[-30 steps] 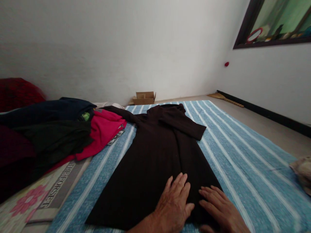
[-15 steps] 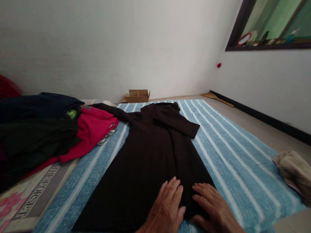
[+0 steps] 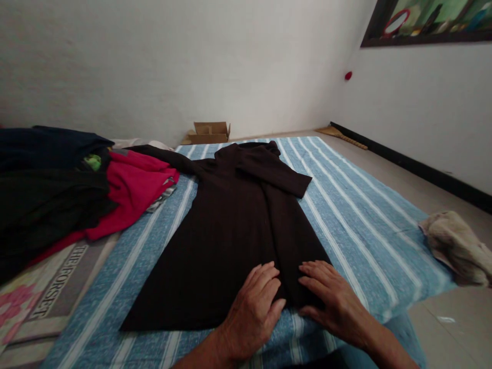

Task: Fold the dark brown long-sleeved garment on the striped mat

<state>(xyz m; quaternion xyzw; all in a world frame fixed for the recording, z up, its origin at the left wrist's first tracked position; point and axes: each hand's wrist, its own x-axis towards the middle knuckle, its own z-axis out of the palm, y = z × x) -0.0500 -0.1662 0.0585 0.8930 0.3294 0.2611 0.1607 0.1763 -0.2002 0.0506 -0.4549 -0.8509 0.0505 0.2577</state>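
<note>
A dark brown long garment [image 3: 230, 225] lies spread on a blue and white striped sheet [image 3: 365, 220], its wide hem toward me. One sleeve is folded across its upper right part; the other stretches out to the left, up to a clothes pile. My left hand [image 3: 255, 302] rests on the lower part of the garment near the hem, fingers stretched out. To its right, my right hand [image 3: 326, 289] lies on the lower right corner with its fingers extended and pressing on the cloth. Neither hand grips the fabric.
Heaped at the left are dark clothes [image 3: 49, 205] and a pink-red garment [image 3: 134, 189], above a printed mat [image 3: 57, 287]. A cardboard box [image 3: 209, 133] stands by the far wall. Beige cloth [image 3: 457, 246] lies at the bed's right edge. A broom [image 3: 342, 136] lies on the floor.
The camera has tilted down, so the scene sits higher and the garment's whole hem shows. Both hands stay on the garment's lower part with little shift.
</note>
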